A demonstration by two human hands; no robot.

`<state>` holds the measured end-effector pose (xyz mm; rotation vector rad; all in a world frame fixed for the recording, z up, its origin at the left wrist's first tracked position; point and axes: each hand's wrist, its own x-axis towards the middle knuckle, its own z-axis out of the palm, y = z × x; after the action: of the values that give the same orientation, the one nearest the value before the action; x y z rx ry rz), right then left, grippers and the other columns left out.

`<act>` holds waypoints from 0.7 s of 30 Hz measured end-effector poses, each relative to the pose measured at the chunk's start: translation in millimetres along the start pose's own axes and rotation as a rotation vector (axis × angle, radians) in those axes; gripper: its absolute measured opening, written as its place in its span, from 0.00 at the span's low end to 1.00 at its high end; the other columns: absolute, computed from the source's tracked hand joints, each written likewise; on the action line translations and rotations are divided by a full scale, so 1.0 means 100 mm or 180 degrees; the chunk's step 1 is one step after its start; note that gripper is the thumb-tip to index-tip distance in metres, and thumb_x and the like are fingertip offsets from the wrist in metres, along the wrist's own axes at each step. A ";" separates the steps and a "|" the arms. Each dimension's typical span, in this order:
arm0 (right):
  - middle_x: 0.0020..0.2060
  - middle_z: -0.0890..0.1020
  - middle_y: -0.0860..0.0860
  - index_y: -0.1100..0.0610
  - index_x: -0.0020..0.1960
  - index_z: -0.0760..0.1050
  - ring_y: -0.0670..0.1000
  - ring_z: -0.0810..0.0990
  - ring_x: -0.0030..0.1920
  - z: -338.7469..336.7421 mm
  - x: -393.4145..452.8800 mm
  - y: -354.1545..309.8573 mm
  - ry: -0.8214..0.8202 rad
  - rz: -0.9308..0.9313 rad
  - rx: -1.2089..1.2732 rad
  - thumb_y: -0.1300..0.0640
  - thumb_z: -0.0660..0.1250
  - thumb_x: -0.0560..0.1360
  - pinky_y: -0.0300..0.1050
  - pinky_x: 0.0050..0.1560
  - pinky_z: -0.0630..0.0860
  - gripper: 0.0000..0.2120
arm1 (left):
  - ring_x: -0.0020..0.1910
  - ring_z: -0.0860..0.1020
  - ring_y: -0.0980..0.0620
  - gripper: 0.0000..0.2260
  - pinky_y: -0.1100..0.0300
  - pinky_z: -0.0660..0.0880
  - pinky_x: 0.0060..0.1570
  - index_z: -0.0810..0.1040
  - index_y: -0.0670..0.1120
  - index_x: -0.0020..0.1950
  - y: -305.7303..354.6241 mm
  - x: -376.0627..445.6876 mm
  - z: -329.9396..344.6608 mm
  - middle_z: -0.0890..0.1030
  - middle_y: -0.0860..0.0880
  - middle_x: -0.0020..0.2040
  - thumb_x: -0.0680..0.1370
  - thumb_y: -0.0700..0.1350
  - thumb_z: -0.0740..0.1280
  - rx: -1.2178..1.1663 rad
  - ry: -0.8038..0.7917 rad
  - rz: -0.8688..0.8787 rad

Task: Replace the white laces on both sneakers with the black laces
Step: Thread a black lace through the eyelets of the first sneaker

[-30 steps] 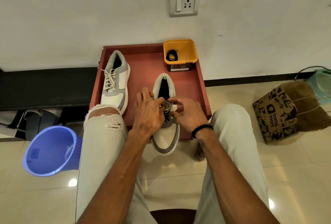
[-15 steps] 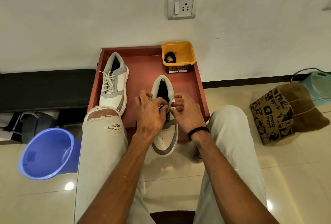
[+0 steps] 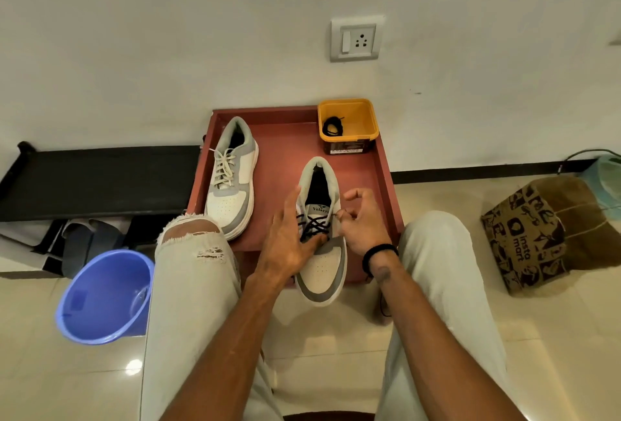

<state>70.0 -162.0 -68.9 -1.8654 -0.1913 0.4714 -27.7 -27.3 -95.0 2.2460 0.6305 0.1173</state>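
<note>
Seated person, view from the head downward, described from left to right. Far to the left of the left hand, a blue bucket (image 3: 102, 296) stands on the floor beside the person's knee. Up and to the left of that hand, the first sneaker (image 3: 232, 177) lies on the red tray (image 3: 285, 158), its white laces (image 3: 223, 165) not yet removed. The left hand (image 3: 289, 245) rests open, fingers straight, along the left flank of the second sneaker (image 3: 321, 262), steadying it; its thumb lies against the lowest crossings of the black lace (image 3: 314, 225), which is threaded through several rows of eyelets. Just to the right, the right hand (image 3: 364, 222) has its fingers curled and pinches what appears to be the lace end at an upper right eyelet; the tip itself is too small to make out. A black band sits on that wrist. Beyond the right hand, at the far corner of the tray, a yellow tub (image 3: 366, 118) holds the spare black lace (image 3: 332, 126), coiled. Well to the right, a printed paper bag (image 3: 527, 235) stands on the floor.

Handling, as a judgement: the lace is light, limp and likely to slip back through an eyelet, so it is best taken at its stiff tip; the sneaker is light and would slide on the tray unless held by its side wall or toe.
</note>
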 end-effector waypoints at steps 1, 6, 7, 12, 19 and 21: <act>0.44 0.81 0.57 0.50 0.55 0.69 0.49 0.79 0.35 -0.03 0.01 -0.02 0.0031 0.0178 0.0405 0.70 0.64 0.79 0.38 0.33 0.77 0.15 | 0.71 0.71 0.44 0.48 0.41 0.72 0.69 0.52 0.58 0.82 -0.03 0.00 0.01 0.71 0.48 0.74 0.71 0.54 0.80 -0.0043 0.0023 -0.0094; 0.40 0.79 0.57 0.54 0.52 0.71 0.47 0.74 0.31 -0.31 -0.05 -0.17 -0.0298 0.0524 0.2975 0.74 0.65 0.77 0.43 0.37 0.76 0.16 | 0.64 0.78 0.47 0.35 0.41 0.79 0.61 0.65 0.56 0.72 -0.07 -0.03 0.03 0.79 0.51 0.65 0.70 0.58 0.79 -0.0258 0.0043 -0.0345; 0.41 0.80 0.56 0.53 0.51 0.72 0.47 0.73 0.31 -0.36 -0.06 -0.18 -0.0444 0.0470 0.3300 0.73 0.65 0.76 0.43 0.37 0.77 0.15 | 0.65 0.77 0.46 0.35 0.41 0.78 0.62 0.65 0.56 0.72 -0.07 -0.04 0.04 0.78 0.50 0.66 0.71 0.58 0.79 -0.0267 0.0055 -0.0341; 0.45 0.78 0.55 0.52 0.51 0.75 0.47 0.72 0.34 -0.48 -0.14 -0.16 -0.1043 0.0275 0.3751 0.70 0.64 0.78 0.43 0.40 0.77 0.12 | 0.62 0.71 0.49 0.31 0.49 0.74 0.62 0.68 0.56 0.74 0.07 -0.13 -0.03 0.71 0.50 0.62 0.74 0.59 0.75 0.0264 0.0730 0.0302; 0.43 0.78 0.55 0.56 0.55 0.73 0.47 0.71 0.36 -0.45 -0.31 -0.21 -0.2343 0.0249 0.3597 0.66 0.71 0.74 0.43 0.41 0.75 0.13 | 0.42 0.77 0.61 0.17 0.62 0.79 0.46 0.80 0.51 0.68 0.40 -0.27 -0.09 0.78 0.55 0.50 0.79 0.50 0.72 -0.0102 0.0476 0.1158; 0.42 0.79 0.55 0.57 0.57 0.74 0.47 0.72 0.35 -0.45 -0.33 -0.19 -0.2328 0.0408 0.3180 0.68 0.68 0.76 0.44 0.41 0.76 0.13 | 0.45 0.80 0.58 0.11 0.54 0.81 0.48 0.83 0.48 0.62 0.40 -0.26 -0.04 0.81 0.53 0.51 0.80 0.45 0.72 -0.0201 0.0402 0.1180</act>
<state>60.0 -206.4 -31.4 -0.6786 -0.2563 1.0908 -35.2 -59.0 -60.7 2.2837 0.2638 0.4598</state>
